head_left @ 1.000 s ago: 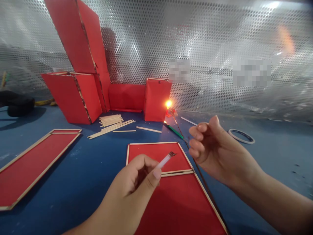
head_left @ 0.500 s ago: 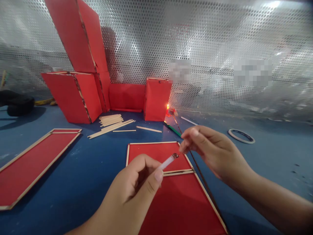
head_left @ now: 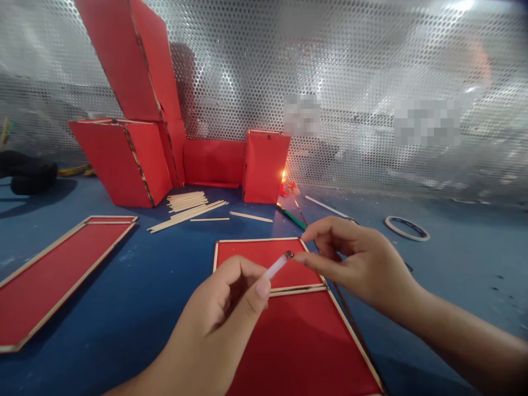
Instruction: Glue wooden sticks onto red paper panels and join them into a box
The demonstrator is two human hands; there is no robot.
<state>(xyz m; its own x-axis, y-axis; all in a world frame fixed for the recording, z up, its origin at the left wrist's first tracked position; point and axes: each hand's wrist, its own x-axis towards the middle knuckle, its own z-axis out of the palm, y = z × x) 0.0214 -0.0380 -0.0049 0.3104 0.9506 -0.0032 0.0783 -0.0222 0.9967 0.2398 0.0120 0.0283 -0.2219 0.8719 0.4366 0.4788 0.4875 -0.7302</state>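
My left hand point(head_left: 223, 313) pinches a short whitish stick point(head_left: 275, 267) with a dark, burnt-looking tip pointing up to the right. Close to that tip is my right hand point(head_left: 358, 264); its thumb reaches the tip and its forefinger is held apart from the thumb, with nothing seen between them. Below both hands lies a red panel point(head_left: 305, 341) edged with pale sticks, with a crossbar of sticks near its upper part.
A small flame point(head_left: 284, 175) burns beside a red box point(head_left: 266, 168). Pale sticks point(head_left: 187, 212) lie near taller red boxes point(head_left: 140, 159). Another framed red panel point(head_left: 66, 269) is at left, a tape ring point(head_left: 406, 228) at right, and a green tool point(head_left: 292, 218) behind my right hand.
My right thumb and forefinger have spread, and the thumb has come to the dark tip. My left hand has shifted slightly up and left with the stick.
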